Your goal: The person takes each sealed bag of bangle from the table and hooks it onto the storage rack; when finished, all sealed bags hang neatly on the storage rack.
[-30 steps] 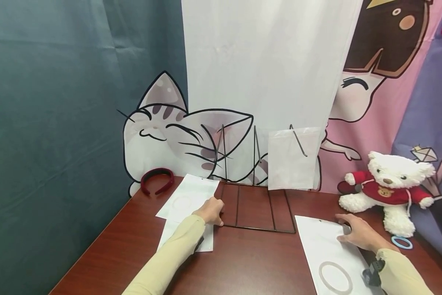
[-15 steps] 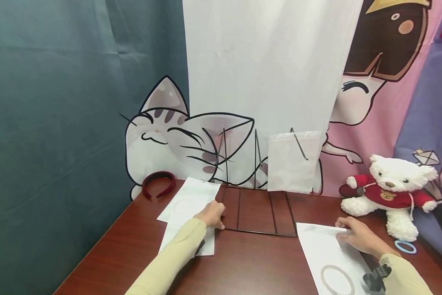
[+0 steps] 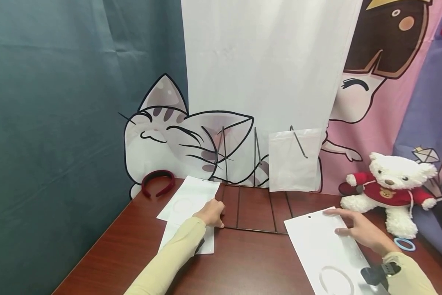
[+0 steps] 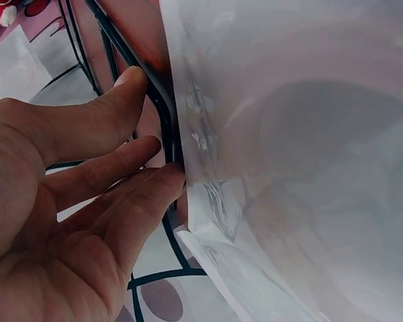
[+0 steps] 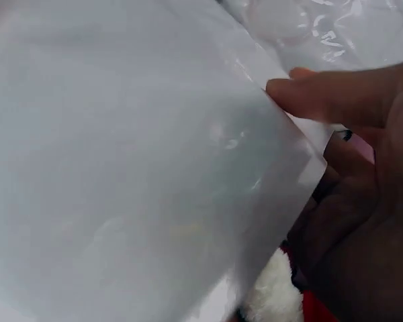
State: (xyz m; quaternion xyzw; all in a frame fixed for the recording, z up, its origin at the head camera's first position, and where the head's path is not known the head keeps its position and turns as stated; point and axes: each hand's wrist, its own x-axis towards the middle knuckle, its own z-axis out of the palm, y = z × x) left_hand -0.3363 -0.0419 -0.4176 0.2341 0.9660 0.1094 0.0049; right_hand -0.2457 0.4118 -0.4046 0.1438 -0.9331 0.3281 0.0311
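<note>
White pouch (image 3: 322, 250) is in the right hand (image 3: 364, 231), thumb and fingers pinching its far right corner. It's on the near right side of the scene, a ring-shaped outline showing near its near end; can't tell whether that end touches the table (image 3: 257, 266). Left hand (image 3: 210, 213) grips the near left corner of a black wire rack (image 3: 255, 230), just beside two flat white packets (image 3: 195, 192) that overlap each other, the nearer one partly behind the sleeve (image 3: 169, 260).

Another bag (image 3: 292, 168) hangs off the rack's right-hand prong. Tabletop is reddish-brown wood grain, kinda shiny. Dark red headband (image 3: 158, 173) at the far left; white teddy (image 3: 388, 192) in a red top at the far right, light-blue ring (image 3: 405, 250) by its foot. Room's walled in by printed cloth (image 3: 272, 65): dark green left, white with a cartoon cat mid, pink and purple right.
</note>
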